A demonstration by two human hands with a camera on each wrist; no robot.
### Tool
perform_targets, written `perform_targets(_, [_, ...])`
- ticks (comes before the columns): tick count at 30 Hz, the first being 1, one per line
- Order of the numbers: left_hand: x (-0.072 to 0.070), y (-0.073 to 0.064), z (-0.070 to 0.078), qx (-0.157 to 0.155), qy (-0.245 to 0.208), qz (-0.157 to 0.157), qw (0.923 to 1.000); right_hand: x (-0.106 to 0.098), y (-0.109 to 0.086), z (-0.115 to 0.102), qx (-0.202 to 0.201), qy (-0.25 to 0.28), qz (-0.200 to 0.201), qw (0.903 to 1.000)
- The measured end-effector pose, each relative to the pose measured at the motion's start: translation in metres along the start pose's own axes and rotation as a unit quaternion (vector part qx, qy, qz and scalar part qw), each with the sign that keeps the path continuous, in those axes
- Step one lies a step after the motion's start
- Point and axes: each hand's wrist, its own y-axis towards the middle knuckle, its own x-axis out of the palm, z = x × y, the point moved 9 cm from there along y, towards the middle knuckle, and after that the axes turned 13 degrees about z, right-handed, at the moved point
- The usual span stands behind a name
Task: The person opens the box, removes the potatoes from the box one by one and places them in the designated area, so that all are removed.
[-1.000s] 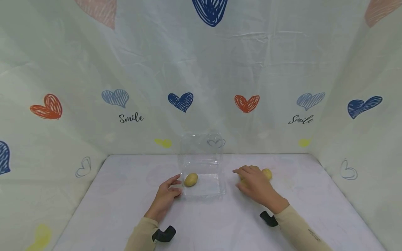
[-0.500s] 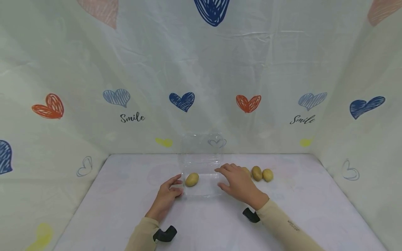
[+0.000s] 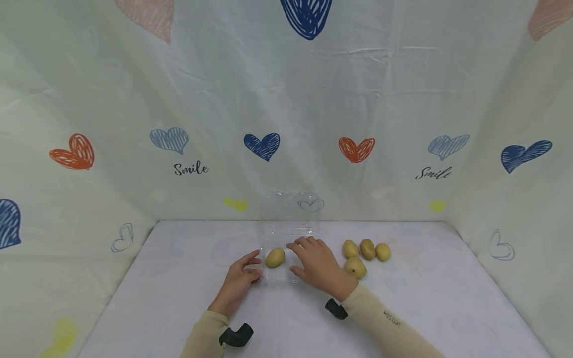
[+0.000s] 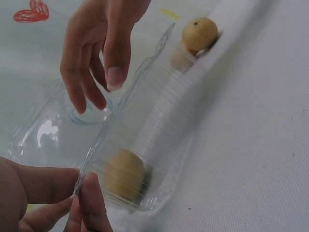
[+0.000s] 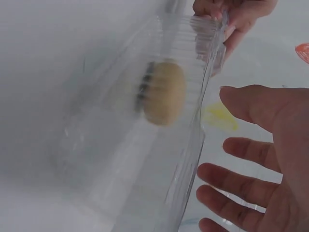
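A clear plastic clamshell box (image 3: pixel 286 276) stands on the table with its lid (image 3: pixel 288 211) raised at the back. One yellow-brown potato (image 3: pixel 275 257) lies inside at the left end, seen through the wall in the left wrist view as a blurred potato (image 4: pixel 124 175). My left hand (image 3: pixel 239 281) pinches the box's left rim between thumb and fingers, which the left wrist view shows close up. Over the right part of the box hovers my right hand (image 3: pixel 319 263), fingers spread and nothing in them; the right wrist view shows the bare fingers (image 5: pixel 241 181) beside the rim.
Several loose potatoes (image 3: pixel 367 249) sit together on the white table (image 3: pixel 425 298) to the right of the box. A cloth backdrop (image 3: pixel 215 89) printed with hearts rises behind the table. Black mounts (image 3: pixel 237 335) are strapped to both wrists.
My right hand has moved left from above the loose potatoes to over the box, uncovering the potatoes. My left hand keeps its place at the rim.
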Motion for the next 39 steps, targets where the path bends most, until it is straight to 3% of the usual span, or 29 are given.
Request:
perform_targets(17, [0.0,0.0,-0.002,0.001,-0.009,0.001,1.0,0.027,0.012,-0.022,0.034,-0.028,-0.009,0.999])
perform_targets(28, [0.001,0.0,-0.002,-0.004,-0.002,-0.001,1.0,0.037,0.019,-0.024,0.058,-0.028,-0.01,0.9979])
perform_targets(39, [0.001,0.001,-0.002,-0.002,-0.004,-0.001,1.0,0.044,0.027,-0.029,0.066,-0.031,-0.038,0.9966])
